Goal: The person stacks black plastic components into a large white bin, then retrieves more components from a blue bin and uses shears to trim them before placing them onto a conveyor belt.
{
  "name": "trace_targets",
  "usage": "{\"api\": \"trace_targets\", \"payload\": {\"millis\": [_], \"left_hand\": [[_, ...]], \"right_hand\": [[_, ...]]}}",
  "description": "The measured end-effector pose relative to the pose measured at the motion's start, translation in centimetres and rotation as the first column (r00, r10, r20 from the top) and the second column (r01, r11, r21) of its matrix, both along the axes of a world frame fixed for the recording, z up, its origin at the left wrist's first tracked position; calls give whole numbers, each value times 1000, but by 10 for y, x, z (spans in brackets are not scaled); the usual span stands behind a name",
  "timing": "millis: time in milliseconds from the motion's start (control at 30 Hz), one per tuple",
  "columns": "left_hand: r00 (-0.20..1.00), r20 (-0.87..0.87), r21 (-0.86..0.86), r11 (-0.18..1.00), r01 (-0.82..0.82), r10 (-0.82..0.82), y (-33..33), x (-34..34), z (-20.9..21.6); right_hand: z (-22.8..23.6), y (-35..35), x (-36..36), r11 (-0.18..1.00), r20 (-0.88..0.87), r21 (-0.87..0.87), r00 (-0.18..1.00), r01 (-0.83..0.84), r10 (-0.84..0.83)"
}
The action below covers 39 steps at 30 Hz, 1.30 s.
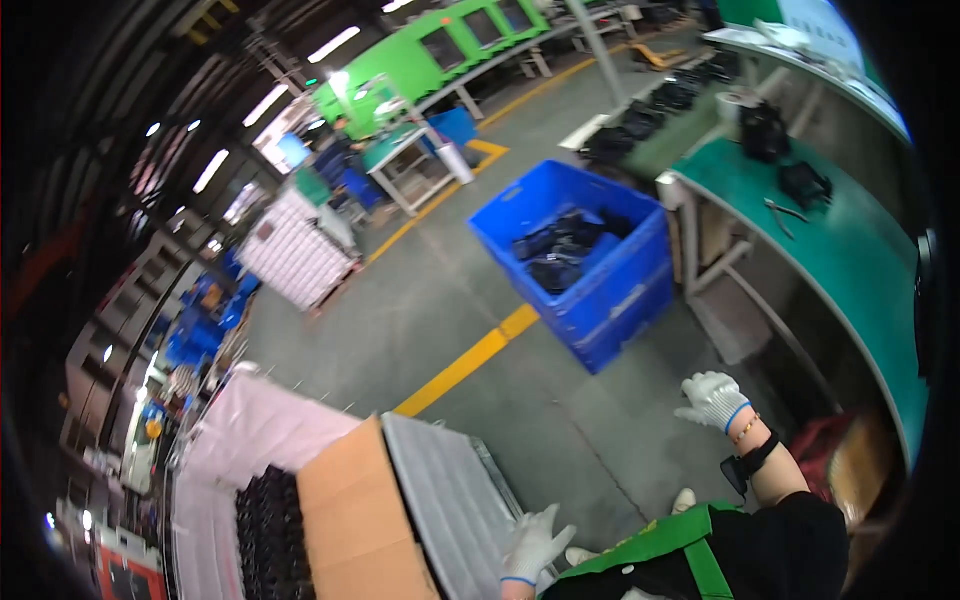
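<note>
My left hand (538, 545), in a white knit glove, is beside the grey sheet-like panel (450, 510) at the lower middle. Its fingers are apart and nothing shows in them; whether it touches the panel I cannot tell. Farther right, my right hand (715, 400), gloved the same way, hangs over the floor with fingers loosely bent and thumb out, holding nothing visible. Ahead of it stands a large blue plastic bin (625, 325) with black parts (560, 245) inside. On the green-topped bench (850, 270) at the right lie pliers (788, 210) and a black part (805, 185).
Brown cardboard (355, 510) leans beside the grey panel, with rows of black parts (268, 530) and pink sheeting (280, 415) to its left. A yellow floor line (455, 372) runs toward the bin. A wrapped white pallet stack (295, 245) and green machines (430, 50) stand farther off.
</note>
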<state>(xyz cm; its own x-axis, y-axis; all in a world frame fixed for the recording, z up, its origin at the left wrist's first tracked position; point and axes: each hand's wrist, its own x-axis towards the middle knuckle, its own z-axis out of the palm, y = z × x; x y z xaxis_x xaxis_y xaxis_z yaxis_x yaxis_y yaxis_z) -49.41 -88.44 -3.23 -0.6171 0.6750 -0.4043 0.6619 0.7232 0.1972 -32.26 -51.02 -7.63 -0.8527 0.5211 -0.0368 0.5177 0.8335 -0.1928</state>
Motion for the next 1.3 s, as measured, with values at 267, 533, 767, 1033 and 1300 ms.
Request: {"api": "trace_targets", "payload": {"millis": [267,533,767,1033,1300], "left_hand": [[850,108,-97,845,525,-516,205,4,-31],[716,238,-233,677,698,-656,373,-56,-90],[554,251,-123,542,831,-793,523,-119,-99],[671,659,4,894,448,-339,480,-181,-224],[909,343,-200,964,-176,237,383,-202,-255]], "right_hand": [[-7,105,88,964,-28,-161,975,212,-219],[10,176,110,768,139,-342,838,541,-528],[35,305,110,558,-266,-373,491,741,-830],[26,451,141,239,-343,-505,61,829,-937],[-46,636,215,656,-503,-236,488,717,-713]]}}
